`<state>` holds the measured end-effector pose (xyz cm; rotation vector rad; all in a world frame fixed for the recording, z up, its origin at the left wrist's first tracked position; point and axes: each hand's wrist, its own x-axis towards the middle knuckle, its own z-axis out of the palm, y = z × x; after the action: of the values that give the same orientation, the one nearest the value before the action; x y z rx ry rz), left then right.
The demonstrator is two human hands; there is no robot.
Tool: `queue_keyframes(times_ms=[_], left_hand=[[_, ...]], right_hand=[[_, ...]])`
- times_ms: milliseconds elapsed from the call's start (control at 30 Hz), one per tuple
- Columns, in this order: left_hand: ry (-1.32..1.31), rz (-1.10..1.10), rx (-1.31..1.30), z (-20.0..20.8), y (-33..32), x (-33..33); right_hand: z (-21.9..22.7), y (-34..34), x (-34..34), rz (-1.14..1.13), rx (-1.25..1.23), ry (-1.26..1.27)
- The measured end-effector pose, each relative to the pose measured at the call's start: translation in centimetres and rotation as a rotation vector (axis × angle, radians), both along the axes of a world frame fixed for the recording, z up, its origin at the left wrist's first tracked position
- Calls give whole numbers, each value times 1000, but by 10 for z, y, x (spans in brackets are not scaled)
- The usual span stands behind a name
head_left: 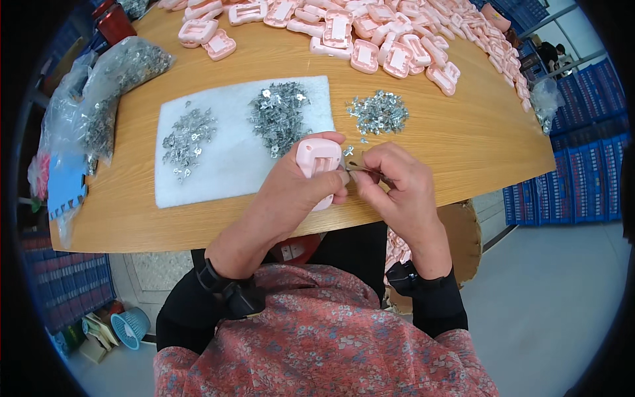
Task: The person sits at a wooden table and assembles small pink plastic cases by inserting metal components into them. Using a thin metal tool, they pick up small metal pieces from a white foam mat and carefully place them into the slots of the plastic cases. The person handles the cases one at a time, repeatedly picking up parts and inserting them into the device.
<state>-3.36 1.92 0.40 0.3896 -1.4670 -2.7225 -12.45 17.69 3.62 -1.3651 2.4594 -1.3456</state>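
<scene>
My left hand point(281, 192) is wrapped round a pale pink plastic casing point(319, 151), tilted upright over the table's near edge, with a recessed compartment facing up. My right hand point(405, 182) pinches a pair of thin dark tweezers point(369, 170). Their tips meet the casing's right side beside my left thumb; whether they hold a metal piece is too small to tell. Just beyond, a few small metal clips point(348, 151) lie loose on the wood. A small heap of metal clips point(380, 112) sits farther back.
A white foam sheet point(225, 165) carries two more piles of metal pieces point(279, 119). Many pink casings point(337, 30) are heaped along the table's point(476, 142) far side. Clear bags of metal parts point(132, 66) stand at left. Blue racks point(572, 185) line the right.
</scene>
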Motion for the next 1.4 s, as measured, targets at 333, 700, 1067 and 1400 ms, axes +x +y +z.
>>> queue_keyframes(times_ms=[333, 700, 1067, 1400], left_hand=[[-37, 83, 47, -5, -4, 17], [-101, -160, 584, -9, -18, 35], [-193, -93, 476, -10, -13, 35], [-141, -135, 416, -9, -14, 38]], right_hand=[[-13, -5, 15, -8, -88, -789], [-6, -29, 24, 147, -34, -409], [-14, -32, 28, 106, 97, 59], [-16, -25, 27, 67, 24, -635]])
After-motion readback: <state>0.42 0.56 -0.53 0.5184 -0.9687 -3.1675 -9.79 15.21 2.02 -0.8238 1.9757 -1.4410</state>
